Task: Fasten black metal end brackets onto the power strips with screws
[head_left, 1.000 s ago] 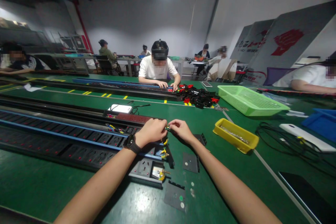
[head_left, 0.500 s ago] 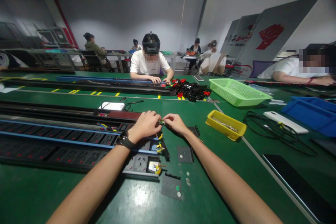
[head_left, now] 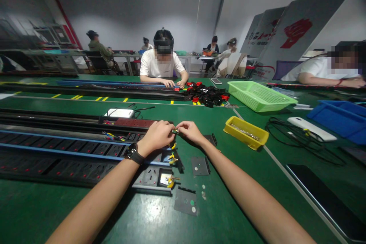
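Over the right ends of the power strips, my left hand (head_left: pixel 158 136) is closed, fingertips pinched on a short yellow-green wire (head_left: pixel 175 131). My right hand (head_left: pixel 191 131) meets it from the right, thumb and forefinger pinched at the wire's end; any small part between them is too small to make out. Below my left hand lie a blue-edged power strip (head_left: pixel 94 150) and a black power strip (head_left: pixel 85 171) with rows of sockets. A yellow wire end with a metal bolt (head_left: pixel 172 181) sticks out of the nearest strip. Dark end plates (head_left: pixel 185 200) lie flat beside the strips.
A yellow bin (head_left: pixel 246 132) of small metal parts stands to the right, with a green basket (head_left: pixel 261 97) and blue tray (head_left: pixel 340 120) beyond. Black cable (head_left: pixel 303 145), a white power bank (head_left: pixel 311 129) and a dark phone-like slab (head_left: pixel 320 198) lie right. Opposite, a co-worker (head_left: pixel 162 61) handles another strip.
The whole view has shifted slightly, so things sit a little higher in the picture. Both hands stay pinched together at the wire with only a slight shift of the fingers.
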`<move>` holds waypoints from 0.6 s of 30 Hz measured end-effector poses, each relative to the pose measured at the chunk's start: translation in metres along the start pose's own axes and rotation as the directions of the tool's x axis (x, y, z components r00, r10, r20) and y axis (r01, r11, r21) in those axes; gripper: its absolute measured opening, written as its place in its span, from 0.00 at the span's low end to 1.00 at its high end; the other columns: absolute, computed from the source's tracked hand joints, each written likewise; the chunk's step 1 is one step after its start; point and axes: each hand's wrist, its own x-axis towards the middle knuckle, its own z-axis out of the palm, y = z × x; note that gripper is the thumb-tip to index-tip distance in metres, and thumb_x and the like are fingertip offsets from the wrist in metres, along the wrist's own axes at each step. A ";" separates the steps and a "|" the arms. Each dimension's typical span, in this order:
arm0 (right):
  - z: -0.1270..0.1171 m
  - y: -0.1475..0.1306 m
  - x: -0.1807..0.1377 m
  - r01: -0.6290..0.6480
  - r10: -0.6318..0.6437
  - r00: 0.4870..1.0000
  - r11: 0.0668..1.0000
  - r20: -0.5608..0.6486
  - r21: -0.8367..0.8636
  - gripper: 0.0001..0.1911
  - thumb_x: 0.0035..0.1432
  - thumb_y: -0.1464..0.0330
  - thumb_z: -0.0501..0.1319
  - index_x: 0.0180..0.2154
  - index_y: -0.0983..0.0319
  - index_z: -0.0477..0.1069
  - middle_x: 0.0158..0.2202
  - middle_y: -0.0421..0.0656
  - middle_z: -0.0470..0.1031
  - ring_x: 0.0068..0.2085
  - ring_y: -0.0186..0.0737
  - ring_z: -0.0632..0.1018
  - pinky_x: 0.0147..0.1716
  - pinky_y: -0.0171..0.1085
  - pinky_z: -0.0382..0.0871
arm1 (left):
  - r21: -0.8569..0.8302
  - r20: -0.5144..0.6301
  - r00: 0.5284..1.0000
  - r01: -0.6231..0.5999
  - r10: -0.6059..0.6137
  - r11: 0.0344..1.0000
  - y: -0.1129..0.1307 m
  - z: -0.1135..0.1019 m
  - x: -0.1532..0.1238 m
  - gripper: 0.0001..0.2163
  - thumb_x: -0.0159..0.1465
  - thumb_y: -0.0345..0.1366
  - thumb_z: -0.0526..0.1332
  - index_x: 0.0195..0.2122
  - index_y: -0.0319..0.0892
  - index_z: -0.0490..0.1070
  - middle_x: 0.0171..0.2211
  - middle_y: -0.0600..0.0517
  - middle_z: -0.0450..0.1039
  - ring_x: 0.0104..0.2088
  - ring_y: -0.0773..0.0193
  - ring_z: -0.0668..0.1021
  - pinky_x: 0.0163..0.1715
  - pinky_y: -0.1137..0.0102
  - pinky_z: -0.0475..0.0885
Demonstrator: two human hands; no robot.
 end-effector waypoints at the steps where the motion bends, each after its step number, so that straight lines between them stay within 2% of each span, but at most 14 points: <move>1: 0.000 0.000 0.000 -0.003 0.003 1.000 1.000 0.004 0.001 0.11 0.47 0.65 0.61 0.31 0.64 0.78 0.24 0.39 0.74 0.23 0.33 0.69 0.23 0.32 0.62 | 0.005 -0.004 1.000 0.004 -0.004 1.000 0.000 0.000 0.000 0.12 0.68 0.38 0.59 0.49 0.44 0.77 0.42 0.46 0.78 0.46 0.53 0.78 0.46 0.63 0.70; 7: 0.000 -0.001 -0.001 -0.005 0.004 0.999 1.000 0.039 0.019 0.11 0.46 0.66 0.61 0.31 0.64 0.78 0.24 0.39 0.75 0.23 0.32 0.69 0.23 0.32 0.62 | 0.034 -0.018 0.998 0.066 -0.066 0.997 0.003 -0.001 0.000 0.11 0.67 0.38 0.60 0.47 0.45 0.78 0.42 0.47 0.78 0.44 0.52 0.79 0.44 0.63 0.71; 18: 0.002 -0.010 -0.002 -0.028 0.028 0.999 0.999 0.015 0.024 0.11 0.46 0.65 0.61 0.30 0.63 0.78 0.23 0.38 0.74 0.21 0.31 0.67 0.21 0.31 0.61 | -0.032 0.007 0.993 0.118 -0.118 0.992 0.007 -0.004 -0.003 0.12 0.67 0.38 0.59 0.49 0.45 0.77 0.42 0.45 0.77 0.47 0.53 0.78 0.48 0.64 0.72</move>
